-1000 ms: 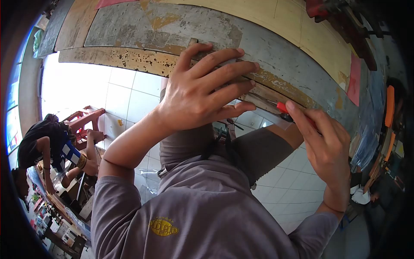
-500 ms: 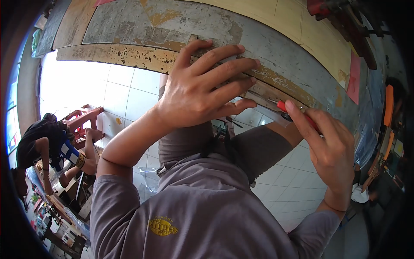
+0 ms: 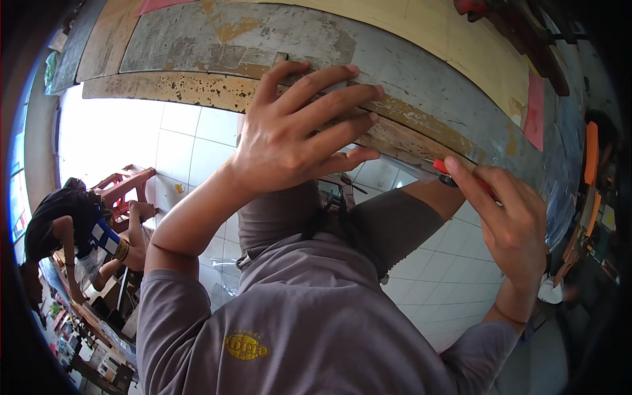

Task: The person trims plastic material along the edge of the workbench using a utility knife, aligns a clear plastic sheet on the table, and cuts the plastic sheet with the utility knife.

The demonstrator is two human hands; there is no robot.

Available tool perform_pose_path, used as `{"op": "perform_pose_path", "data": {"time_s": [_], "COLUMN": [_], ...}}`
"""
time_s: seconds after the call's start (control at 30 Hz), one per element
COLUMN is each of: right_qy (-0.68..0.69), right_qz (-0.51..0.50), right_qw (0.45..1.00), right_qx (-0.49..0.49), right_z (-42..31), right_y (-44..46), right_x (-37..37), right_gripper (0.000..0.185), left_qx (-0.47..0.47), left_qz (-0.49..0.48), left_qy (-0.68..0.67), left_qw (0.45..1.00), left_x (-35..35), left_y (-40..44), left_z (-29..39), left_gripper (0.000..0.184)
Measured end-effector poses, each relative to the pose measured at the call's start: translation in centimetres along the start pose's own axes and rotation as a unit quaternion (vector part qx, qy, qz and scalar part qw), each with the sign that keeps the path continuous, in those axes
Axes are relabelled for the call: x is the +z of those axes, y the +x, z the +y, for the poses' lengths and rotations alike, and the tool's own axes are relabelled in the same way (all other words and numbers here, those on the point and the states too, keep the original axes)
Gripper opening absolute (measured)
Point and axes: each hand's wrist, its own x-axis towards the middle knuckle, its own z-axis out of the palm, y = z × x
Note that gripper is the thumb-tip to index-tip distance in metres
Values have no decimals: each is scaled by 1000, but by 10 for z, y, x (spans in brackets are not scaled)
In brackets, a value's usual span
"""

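"What was over on your left?"

"A person in a black top (image 3: 52, 214), with a red stool (image 3: 128, 186) just to the right. Farther off, a speckled wooden strip (image 3: 181, 89) ran along the near edge of the grey bench (image 3: 408, 62)."

"And your left hand (image 3: 280, 138)?"

"Palm down, fingers spread, laid across the bench's near edge with the thumb stuck out to the right. The end of a small flat piece (image 3: 281, 58) showed just beyond my little finger. I couldn't tell what, if anything, my palm pressed on."

"The other one?"

"My right hand (image 3: 512, 227) was closed around a red tool (image 3: 440, 166) with a black part on its near side. I had its front end pointed left, right by the bench's near edge, apart from my left hand. Whether its tip touched anything, I couldn't see."

"Anything past that?"

"A pink sheet (image 3: 535, 112) at the bench's right end, and an orange strip (image 3: 591, 155) farther right."
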Motion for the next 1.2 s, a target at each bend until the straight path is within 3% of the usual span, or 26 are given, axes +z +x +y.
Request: {"op": "perform_pose_path", "data": {"time_s": [0.23, 0.43, 0.47, 0.6, 0.7, 0.97, 1.07, 1.2], "right_qy": [45, 164, 169, 249, 270, 326, 392, 381], "right_qz": [19, 159, 190, 273, 275, 168, 159, 189], "right_qw": [997, 961, 952, 891, 886, 882, 859, 857], "right_qx": [61, 156, 170, 265, 258, 297, 288, 290], "right_z": [24, 16, 10, -11, -23, -38, -37, -33], "right_y": [-48, -71, -67, -51, -21, 17, 19, 16], "right_x": [-3, 35, 42, 72, 73, 66, 61, 72], "right_gripper": [63, 54, 42, 28, 28, 31, 29, 27], "left_qx": [0, 3, 4, 3, 8, 10, 7, 14], "left_qz": [-3, 0, 1, 7, 17, 48, 58, 64], "left_qy": [8, 15, 17, 21, 30, 25, 17, 12], "left_qw": [1000, 1000, 1000, 1000, 999, 998, 998, 998], "left_x": [0, -2, -2, 0, 0, 3, 6, 5], "left_y": [-1, 1, 2, 1, 0, -1, -4, -5], "left_z": [2, 5, 6, 8, 9, 10, 11, 14], "left_gripper": [38, 35, 35, 34, 34, 34, 30, 25]}}
